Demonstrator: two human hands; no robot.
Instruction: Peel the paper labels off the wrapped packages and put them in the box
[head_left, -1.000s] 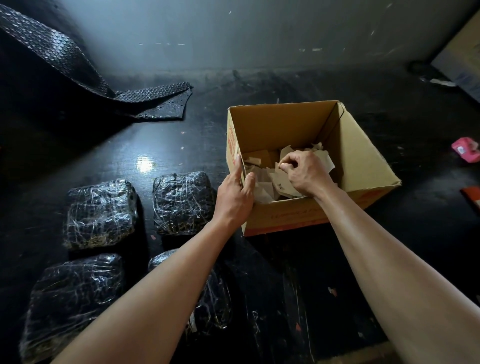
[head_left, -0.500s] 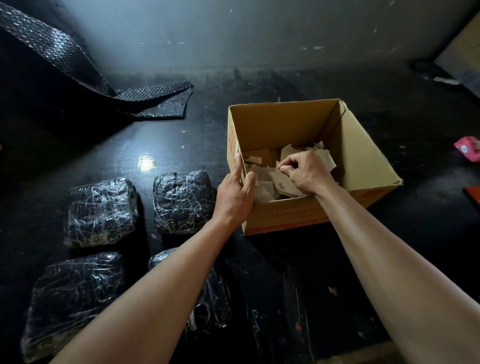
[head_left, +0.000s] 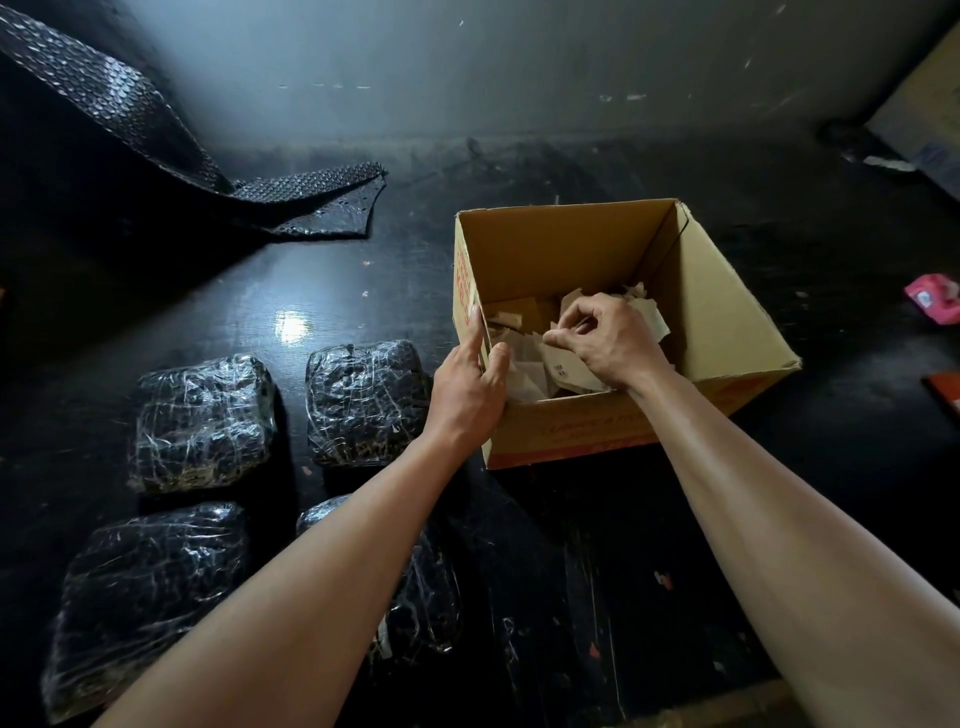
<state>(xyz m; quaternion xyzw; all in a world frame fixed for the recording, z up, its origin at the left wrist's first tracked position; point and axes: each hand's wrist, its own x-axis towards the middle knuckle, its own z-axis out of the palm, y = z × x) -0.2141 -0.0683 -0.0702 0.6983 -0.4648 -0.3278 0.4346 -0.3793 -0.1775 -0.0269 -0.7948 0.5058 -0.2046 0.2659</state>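
Cardboard box (head_left: 727, 322): open-topped, standing on a dark glossy floor (head_left: 363, 260); the landmark for every entry here.
Left hand (head_left: 467, 395): at the box's near-left corner, thumb inside and fingers outside, pressed together on the rim of the left wall.
Right hand (head_left: 613, 343): inside the box, fingertips pinching a paper label (head_left: 566, 371) above the label heap (head_left: 524, 338) that covers the box bottom.
Wrapped packages, four, black under clear film: one (head_left: 363, 402) just left of the box, one (head_left: 200, 421) further left, one (head_left: 140, 597) left and nearer the camera, one (head_left: 426, 587) nearer still, partly hidden by the left forearm.
Black bubble wrap (head_left: 291, 202): beyond the box to the left, well apart.
Open floor: bare ahead of the box's near wall, between the forearms.
Pale wall (head_left: 467, 67): behind the box.
Pink packet (head_left: 932, 299): right of the box, apart.
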